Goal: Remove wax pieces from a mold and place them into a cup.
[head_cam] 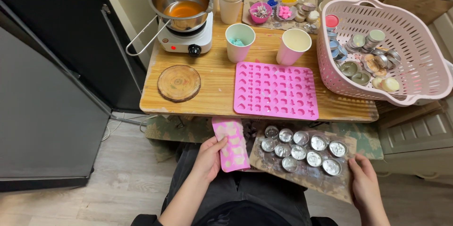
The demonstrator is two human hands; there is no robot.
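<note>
Hands sit low in the view, over the person's lap, below the near edge of the wooden worktop (212, 98). The left hand (209, 157) grips a small pink mould (230, 143) with pale filled cavities; thumb and fingers close on its left long edge, and its long axis runs away from the body, tilted slightly to the left, upper end near the worktop's edge. The right hand (364, 183) holds the right edge of a brown sheet (309, 179) lying across the lap, fingers curled on its rim. On this sheet stand round metal cups (302, 152) in two loose rows, between the two hands and just right of the small mould, touching or nearly so. The left hand is nearer the mould, the right nearer the cups. On the worktop directly ahead lies a larger pink mould (276, 90), flat, long side left to right. Behind it stand a mint cup (239, 42) and a pink cup (293, 45). Left of them are a wooden disc (179, 83) and a small white hotplate (185, 39) carrying a steel pot (181, 1) of amber liquid. At right a pink basket (424, 46) holds more metal cups. No readable labels or signs show.
</note>
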